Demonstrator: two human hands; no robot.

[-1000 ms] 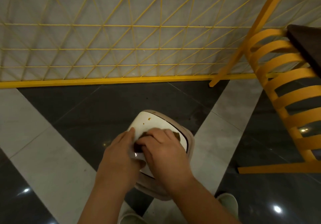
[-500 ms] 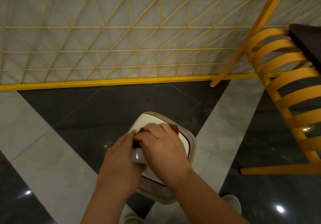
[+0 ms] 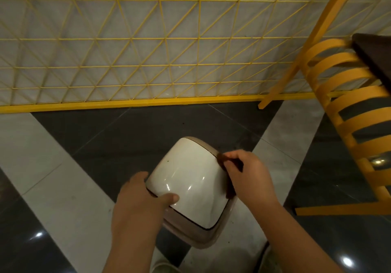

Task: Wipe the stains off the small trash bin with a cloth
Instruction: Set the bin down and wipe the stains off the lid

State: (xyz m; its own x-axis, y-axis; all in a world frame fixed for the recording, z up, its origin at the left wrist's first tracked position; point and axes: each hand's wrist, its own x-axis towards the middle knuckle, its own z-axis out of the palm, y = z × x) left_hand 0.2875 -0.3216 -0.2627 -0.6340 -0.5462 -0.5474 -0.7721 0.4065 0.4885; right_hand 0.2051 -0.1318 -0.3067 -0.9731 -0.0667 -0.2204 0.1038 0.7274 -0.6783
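We were in the wiping step: our right hand (image 3: pixel 248 179) had its fingers (image 3: pixel 233 157) pinched shut on a dark cloth (image 3: pixel 222 160) pressed against the small trash bin (image 3: pixel 190 186) at the lid's 2 o'clock edge. Our left hand (image 3: pixel 139 207) curled around the 8 o'clock corner, thumb lying on the pale lid, bracing the bin on the floor (image 3: pixel 118 137). Only tiny specks showed near 10 o'clock, so we judged the next move called for sweeping the cloth there.
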